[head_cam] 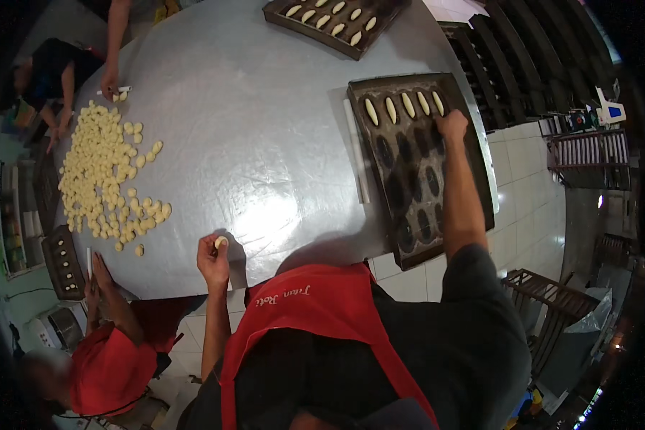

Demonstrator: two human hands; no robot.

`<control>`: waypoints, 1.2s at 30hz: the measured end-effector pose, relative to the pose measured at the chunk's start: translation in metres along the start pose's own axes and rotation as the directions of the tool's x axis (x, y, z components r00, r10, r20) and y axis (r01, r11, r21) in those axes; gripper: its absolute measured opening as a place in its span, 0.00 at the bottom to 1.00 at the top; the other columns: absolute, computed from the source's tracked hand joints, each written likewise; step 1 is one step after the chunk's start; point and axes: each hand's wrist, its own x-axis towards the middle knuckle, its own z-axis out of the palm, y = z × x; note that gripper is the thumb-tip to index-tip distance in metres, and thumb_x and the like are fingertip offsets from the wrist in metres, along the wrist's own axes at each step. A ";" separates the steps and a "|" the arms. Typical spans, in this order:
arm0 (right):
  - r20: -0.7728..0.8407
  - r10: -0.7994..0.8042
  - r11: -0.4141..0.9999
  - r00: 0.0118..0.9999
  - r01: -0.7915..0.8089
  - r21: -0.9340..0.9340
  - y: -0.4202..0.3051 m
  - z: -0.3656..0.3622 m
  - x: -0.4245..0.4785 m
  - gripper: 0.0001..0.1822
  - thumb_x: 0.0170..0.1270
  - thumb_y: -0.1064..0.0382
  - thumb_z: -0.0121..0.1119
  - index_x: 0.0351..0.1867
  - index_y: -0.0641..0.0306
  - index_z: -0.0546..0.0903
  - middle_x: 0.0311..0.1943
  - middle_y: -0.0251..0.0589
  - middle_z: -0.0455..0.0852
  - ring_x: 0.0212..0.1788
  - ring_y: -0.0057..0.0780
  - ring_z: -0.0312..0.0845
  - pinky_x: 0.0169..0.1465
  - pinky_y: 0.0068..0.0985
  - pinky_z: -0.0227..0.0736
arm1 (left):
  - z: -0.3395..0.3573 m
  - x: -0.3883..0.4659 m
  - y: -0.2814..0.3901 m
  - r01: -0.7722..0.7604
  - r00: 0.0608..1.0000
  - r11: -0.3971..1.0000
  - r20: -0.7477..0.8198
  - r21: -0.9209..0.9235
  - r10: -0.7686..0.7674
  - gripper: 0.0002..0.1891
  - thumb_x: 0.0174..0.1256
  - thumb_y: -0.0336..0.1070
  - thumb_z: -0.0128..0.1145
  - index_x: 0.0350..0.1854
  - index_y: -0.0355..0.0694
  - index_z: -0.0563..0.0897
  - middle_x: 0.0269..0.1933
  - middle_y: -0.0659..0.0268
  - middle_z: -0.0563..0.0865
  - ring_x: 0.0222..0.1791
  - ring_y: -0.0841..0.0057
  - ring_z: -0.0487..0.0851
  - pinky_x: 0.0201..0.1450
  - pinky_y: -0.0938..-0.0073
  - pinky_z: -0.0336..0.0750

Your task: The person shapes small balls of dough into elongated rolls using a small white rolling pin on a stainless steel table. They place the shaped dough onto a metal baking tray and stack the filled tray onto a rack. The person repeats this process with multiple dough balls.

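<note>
My left hand (213, 262) is at the near edge of the metal table (236, 123), gripping a small pale dough ball (221, 242) between thumb and fingers. Over to the right, my right hand (452, 127) reaches over a dark baking tray (422, 263). Its fingers touch the lower end of the rightmost dough stick (437, 102); whether they grip it is hidden. Several spindle-shaped dough pieces (408, 105) lie in a row along the tray's far end, above rows of dark oval marks. A white rolling pin (357, 153) lies along the tray's left side.
A large heap of dough balls (97, 166) covers the table's left part. Another tray (312, 29) with shaped dough is at the far edge. Co-workers' hands (101, 274) are at the left side, one pair on a white rod (90, 262). Dark stacked trays (510, 59) stand right.
</note>
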 end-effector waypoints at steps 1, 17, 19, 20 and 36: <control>-0.315 -0.229 0.963 0.921 0.262 0.068 -0.008 -0.003 -0.020 0.20 0.68 0.63 0.71 0.57 0.72 0.86 0.44 0.62 0.91 0.46 0.65 0.87 0.52 0.57 0.82 | 0.005 0.000 0.005 -0.010 1.000 1.000 0.003 -0.023 0.010 0.09 0.77 0.28 0.69 0.54 0.35 0.85 0.47 0.67 0.90 0.43 0.83 0.84 0.53 0.79 0.78; 0.035 -0.776 0.568 0.630 0.673 0.474 -0.140 0.059 -0.353 0.21 0.68 0.66 0.71 0.61 0.68 0.85 0.59 0.53 0.88 0.61 0.54 0.81 0.64 0.53 0.75 | 0.072 -0.012 0.062 -0.691 0.719 0.468 0.463 0.550 0.518 0.31 0.76 0.40 0.64 0.79 0.36 0.78 0.82 0.42 0.72 0.79 0.40 0.71 0.79 0.43 0.69; 0.065 -0.932 0.334 0.357 0.775 0.536 -0.148 0.056 -0.379 0.17 0.68 0.67 0.65 0.57 0.67 0.88 0.58 0.48 0.89 0.62 0.51 0.81 0.68 0.49 0.74 | 0.072 0.002 0.062 -0.670 0.738 0.466 0.452 0.579 0.501 0.36 0.78 0.41 0.61 0.85 0.37 0.71 0.87 0.38 0.63 0.85 0.37 0.63 0.85 0.40 0.61; -0.078 -0.946 0.233 0.316 0.824 0.517 -0.159 0.055 -0.384 0.18 0.68 0.67 0.66 0.58 0.66 0.88 0.59 0.47 0.89 0.63 0.51 0.81 0.68 0.48 0.74 | 0.076 0.018 0.063 -0.652 0.754 0.456 0.449 0.606 0.480 0.38 0.79 0.42 0.60 0.88 0.38 0.67 0.88 0.37 0.59 0.87 0.37 0.60 0.87 0.40 0.57; -0.050 -0.746 0.504 0.665 0.611 0.610 -0.155 0.060 -0.415 0.19 0.59 0.69 0.76 0.53 0.58 0.88 0.53 0.43 0.89 0.59 0.52 0.82 0.61 0.47 0.75 | 0.049 -0.026 0.005 -0.847 0.501 0.403 0.773 0.346 0.389 0.36 0.79 0.41 0.61 0.84 0.30 0.68 0.84 0.42 0.70 0.84 0.45 0.68 0.86 0.48 0.63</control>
